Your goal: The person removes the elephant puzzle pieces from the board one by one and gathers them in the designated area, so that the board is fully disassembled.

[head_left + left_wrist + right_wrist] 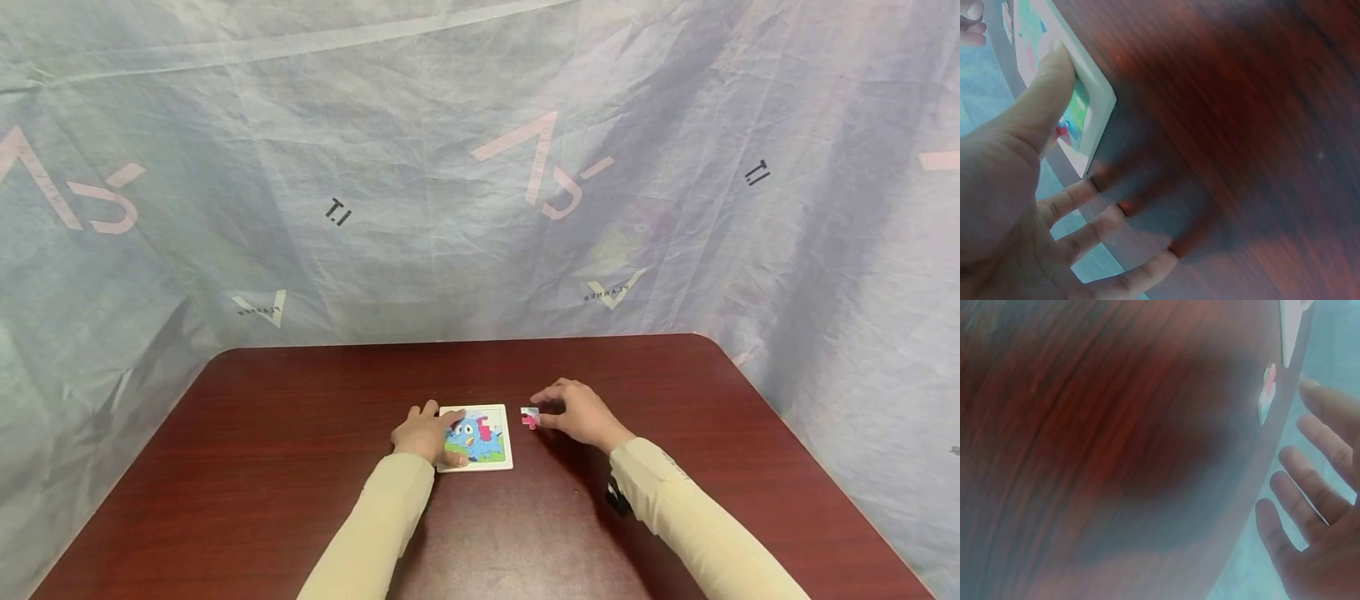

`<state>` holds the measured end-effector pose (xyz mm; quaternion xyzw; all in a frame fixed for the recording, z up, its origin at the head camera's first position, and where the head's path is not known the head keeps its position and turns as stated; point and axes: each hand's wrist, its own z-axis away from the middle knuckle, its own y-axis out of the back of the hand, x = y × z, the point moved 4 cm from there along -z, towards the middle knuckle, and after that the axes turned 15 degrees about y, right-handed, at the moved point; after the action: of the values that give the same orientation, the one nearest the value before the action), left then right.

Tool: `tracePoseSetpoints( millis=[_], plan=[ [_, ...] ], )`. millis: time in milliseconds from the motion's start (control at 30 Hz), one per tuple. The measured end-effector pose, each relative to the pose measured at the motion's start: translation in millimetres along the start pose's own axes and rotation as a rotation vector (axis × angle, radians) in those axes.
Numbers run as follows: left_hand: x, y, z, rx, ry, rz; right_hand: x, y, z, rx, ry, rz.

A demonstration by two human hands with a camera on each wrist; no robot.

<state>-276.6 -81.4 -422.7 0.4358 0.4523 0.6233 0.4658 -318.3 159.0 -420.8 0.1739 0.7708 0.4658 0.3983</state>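
White-framed jigsaw [482,444] lies short of the counter's [300,467] far edge — left grip [422,437] spread, touching its left side; right grip [583,414] parted, empty, beside the loose piece [529,417] off its right edge.

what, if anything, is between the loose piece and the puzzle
Nothing visible: only a strip of table separates the piece and the puzzle. The left hand lies over the puzzle's left side; the right hand is right of the piece.
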Motion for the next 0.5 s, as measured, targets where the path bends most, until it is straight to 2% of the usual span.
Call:
tracePoseSetpoints(
  millis=[233,500],
  plan=[
    [-0.3,-1.8,-2.1,-0.003,0.000,-0.003,-3.9,-3.6,-1.4,0.074,-0.019,-0.135],
    [-0.2,0.0,-0.5,-0.007,0.001,-0.006,-9.0,-9.7,-2.3,0.071,-0.068,-0.187]
  ],
)
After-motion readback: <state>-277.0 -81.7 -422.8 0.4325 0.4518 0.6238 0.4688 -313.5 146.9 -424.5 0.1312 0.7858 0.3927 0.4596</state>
